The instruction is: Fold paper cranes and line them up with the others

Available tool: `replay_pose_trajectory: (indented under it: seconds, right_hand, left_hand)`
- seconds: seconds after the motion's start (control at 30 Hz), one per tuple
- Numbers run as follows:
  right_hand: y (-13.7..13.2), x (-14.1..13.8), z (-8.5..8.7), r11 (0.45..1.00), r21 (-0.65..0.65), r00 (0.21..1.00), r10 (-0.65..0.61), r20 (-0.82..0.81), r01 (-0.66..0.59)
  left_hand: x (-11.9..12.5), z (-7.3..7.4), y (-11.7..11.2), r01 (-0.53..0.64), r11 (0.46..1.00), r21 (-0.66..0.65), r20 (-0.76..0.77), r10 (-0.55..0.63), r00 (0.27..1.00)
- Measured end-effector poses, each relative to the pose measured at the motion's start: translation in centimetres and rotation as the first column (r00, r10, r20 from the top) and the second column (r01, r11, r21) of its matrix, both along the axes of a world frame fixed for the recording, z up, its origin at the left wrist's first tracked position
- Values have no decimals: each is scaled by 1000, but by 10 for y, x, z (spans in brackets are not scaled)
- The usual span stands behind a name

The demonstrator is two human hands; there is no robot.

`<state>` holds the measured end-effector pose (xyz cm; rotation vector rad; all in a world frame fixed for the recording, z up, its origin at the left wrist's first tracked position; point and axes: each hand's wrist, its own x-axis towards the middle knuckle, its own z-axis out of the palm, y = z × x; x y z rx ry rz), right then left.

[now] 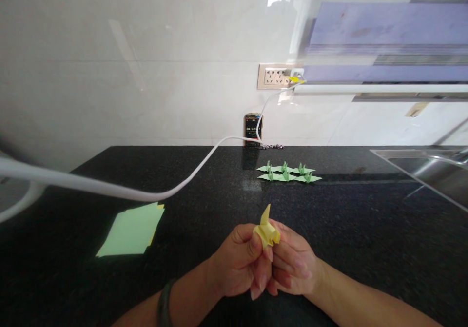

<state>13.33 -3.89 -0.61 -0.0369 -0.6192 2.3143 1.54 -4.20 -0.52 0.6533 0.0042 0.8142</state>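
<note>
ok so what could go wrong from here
The left hand and right hand pinch the yellow folded paper, so squeezing hard might crush or tear it. The white cable crosses in front of the phone by the wall; if snagged, it could perhaps knock the phone over.

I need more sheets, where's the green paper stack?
In the head view, the paper stack lies on the counter, left of the left hand, below the white cable.

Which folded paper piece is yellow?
The folded piece pinched in the left hand and right hand. The six green ones stand on the dark counter in two rows of three.
</note>
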Motion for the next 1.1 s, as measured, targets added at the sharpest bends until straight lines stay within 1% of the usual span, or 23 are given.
replay_pose_trajectory:
  seconds: [0.13, 0.27, 0.4, 0.47, 0.6, 0.7, 0.8, 0.97, 1.03, 1.1]
  right_hand:
    - [-1, 0, -1, 1000, 28, 1000, -13, -16, 13]
    - [0, 0, 0, 1000, 22, 1000, -1, 17, 1]
    - [0, -1, 2, 999, 33, 1000, -4, -5, 4]
    - [0, -2, 3, 1000, 19, 1000, -18, 25, 17]
    - [1, -2, 1, 998, 7, 993, -59, 100, 59]
    - [2, -2, -2, 997, 14, 991, -76, 110, 75]
    - [2, -2, -2, 996, 15, 993, -84, 88, 83]
    - [1, -2, 1, 997, 71, 999, -6, -33, 8]
    - [2, -2, 1, 997, 67, 999, -34, -14, 35]
    - [5, 0, 1, 993, 62, 993, -103, 64, 99]
  left_hand:
    - [0, -2, 0, 3, 1000, 6, -2, -3, 1000]
    - [-1, -2, 1, 18, 1000, 0, -6, -18, 1000]
    - [-1, -2, 1, 28, 1000, 10, -20, -28, 999]
    - [0, -2, 2, 4, 1000, 14, -32, -4, 999]
    - [2, -2, 3, -78, 996, 46, -54, 80, 995]
    - [2, -2, 3, -96, 993, 62, -65, 100, 993]
    - [1, -3, 3, -82, 995, 58, -67, 86, 994]
    - [1, -5, 2, -33, 999, 41, -63, 36, 997]
    - [0, -5, 5, -34, 999, 37, -73, 36, 997]
    - [-2, -5, 10, -50, 998, 47, -123, 56, 991]
